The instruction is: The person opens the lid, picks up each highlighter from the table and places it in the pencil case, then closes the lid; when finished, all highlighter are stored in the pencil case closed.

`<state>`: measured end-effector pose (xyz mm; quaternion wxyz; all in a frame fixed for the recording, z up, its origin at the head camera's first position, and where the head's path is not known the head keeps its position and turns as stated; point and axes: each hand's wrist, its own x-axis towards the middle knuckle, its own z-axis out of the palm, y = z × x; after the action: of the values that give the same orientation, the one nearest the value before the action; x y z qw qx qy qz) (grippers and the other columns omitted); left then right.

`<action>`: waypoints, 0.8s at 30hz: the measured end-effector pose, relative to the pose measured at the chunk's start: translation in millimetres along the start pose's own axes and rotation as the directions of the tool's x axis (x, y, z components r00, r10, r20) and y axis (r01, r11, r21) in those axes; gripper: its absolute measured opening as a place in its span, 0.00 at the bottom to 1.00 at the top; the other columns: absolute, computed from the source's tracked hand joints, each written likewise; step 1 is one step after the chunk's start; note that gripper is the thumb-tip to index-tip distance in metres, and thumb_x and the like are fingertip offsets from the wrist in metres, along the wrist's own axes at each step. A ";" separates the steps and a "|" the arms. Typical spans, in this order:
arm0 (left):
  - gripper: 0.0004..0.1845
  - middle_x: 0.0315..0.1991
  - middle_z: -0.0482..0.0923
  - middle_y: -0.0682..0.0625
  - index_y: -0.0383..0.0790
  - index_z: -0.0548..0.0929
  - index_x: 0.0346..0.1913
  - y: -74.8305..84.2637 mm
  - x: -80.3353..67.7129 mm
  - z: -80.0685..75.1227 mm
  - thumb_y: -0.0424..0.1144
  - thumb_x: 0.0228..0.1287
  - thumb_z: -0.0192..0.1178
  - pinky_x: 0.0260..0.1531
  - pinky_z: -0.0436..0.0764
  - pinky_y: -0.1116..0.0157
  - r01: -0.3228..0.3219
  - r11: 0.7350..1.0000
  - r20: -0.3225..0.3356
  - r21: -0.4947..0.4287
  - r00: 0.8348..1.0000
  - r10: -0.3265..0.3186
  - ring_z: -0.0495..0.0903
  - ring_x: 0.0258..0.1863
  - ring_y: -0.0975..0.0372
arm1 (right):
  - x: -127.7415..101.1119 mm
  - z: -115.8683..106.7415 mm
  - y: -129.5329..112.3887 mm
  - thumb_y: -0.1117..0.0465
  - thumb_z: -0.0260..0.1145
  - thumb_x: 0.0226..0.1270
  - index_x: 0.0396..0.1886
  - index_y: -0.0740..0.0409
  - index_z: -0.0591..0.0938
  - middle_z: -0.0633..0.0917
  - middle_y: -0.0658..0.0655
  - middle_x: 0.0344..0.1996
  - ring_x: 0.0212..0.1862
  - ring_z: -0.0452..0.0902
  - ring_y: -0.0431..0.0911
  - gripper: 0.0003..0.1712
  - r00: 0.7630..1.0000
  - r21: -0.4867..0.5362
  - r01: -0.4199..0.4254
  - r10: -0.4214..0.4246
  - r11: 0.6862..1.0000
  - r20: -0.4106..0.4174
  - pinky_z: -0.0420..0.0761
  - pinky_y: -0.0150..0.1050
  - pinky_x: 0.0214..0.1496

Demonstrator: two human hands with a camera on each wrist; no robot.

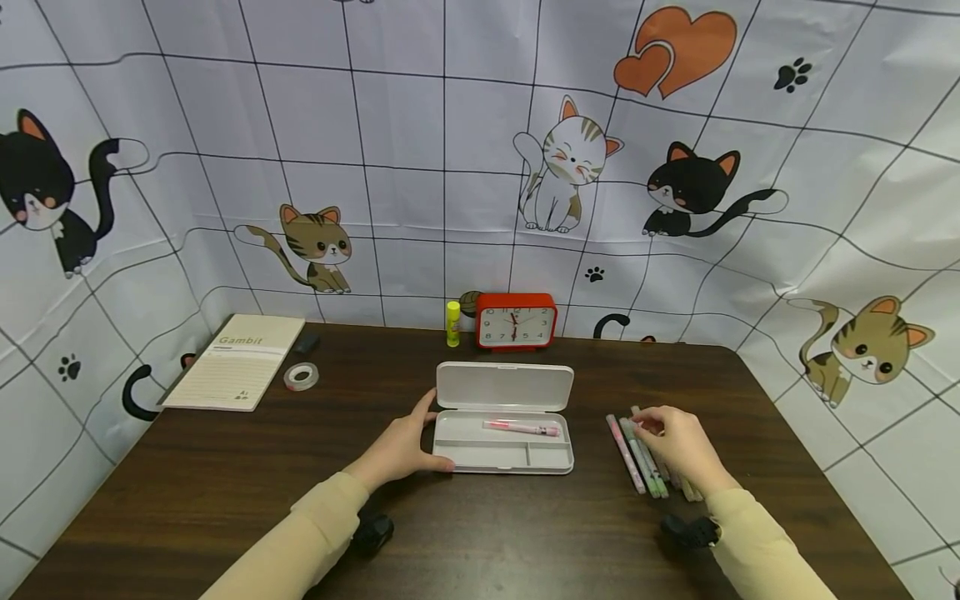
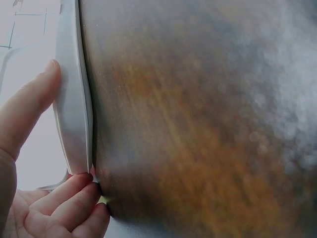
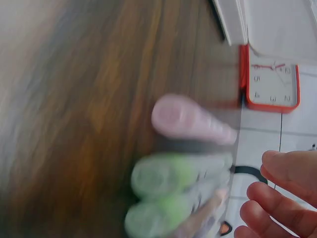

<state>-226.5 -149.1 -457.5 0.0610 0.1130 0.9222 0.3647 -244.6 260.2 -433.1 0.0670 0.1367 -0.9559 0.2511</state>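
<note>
A white pencil case [image 1: 504, 432] lies open mid-tabletop with one pink pen [image 1: 522, 428] in its tray; the left hand [image 1: 402, 448] clasps its left end, thumb on the rim and fingers at the near corner; the right hand [image 1: 675, 443] rests on a row of pens [image 1: 637, 457] just right of the case, fingers curled over their tips, though I cannot tell if it grips one. Behind the case stand a red clock [image 1: 516, 321] and a yellow glue stick [image 1: 453, 322]; a tape roll [image 1: 302, 376] lies far left beside a notebook [image 1: 238, 360] marked "Gambit"; the dark wooden tabletop [image 1: 225, 483] is backed by a white gridded cloth [image 1: 405, 150] printed with cats.
</note>
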 end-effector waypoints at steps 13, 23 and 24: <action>0.64 0.64 0.70 0.38 0.35 0.46 0.75 -0.2 -0.2 -0.8 0.51 0.41 0.77 0.60 0.67 0.47 0.005 1.000 0.004 -0.007 1.000 -0.005 0.69 0.63 0.45 | -15.6 -10.4 28.5 0.65 0.67 0.60 0.39 0.64 0.85 0.84 0.53 0.29 0.32 0.78 0.45 0.08 0.999 -0.064 -0.033 0.032 0.997 -0.012 0.78 0.45 0.35; 0.64 0.63 0.70 0.37 0.34 0.46 0.75 -0.9 -0.2 0.3 0.51 0.41 0.77 0.60 0.68 0.47 -0.001 1.000 0.001 -0.006 1.000 0.001 0.69 0.62 0.45 | -24.3 -15.9 42.4 0.63 0.69 0.58 0.36 0.63 0.85 0.83 0.51 0.26 0.30 0.75 0.43 0.08 0.999 -0.080 -0.048 0.047 0.996 -0.023 0.76 0.43 0.33; 0.64 0.63 0.70 0.37 0.34 0.46 0.75 -0.8 -0.4 0.3 0.51 0.41 0.77 0.60 0.68 0.47 -0.003 1.000 0.001 -0.005 1.000 0.003 0.69 0.62 0.45 | -25.3 -15.8 43.8 0.63 0.70 0.58 0.36 0.63 0.85 0.83 0.50 0.26 0.30 0.75 0.43 0.08 0.998 -0.081 -0.053 0.052 0.995 -0.020 0.76 0.43 0.33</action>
<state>-226.2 -149.6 -458.2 0.0613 0.1142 0.9211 0.3672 -232.5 310.5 -444.6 0.0744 0.1065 -0.9680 0.2150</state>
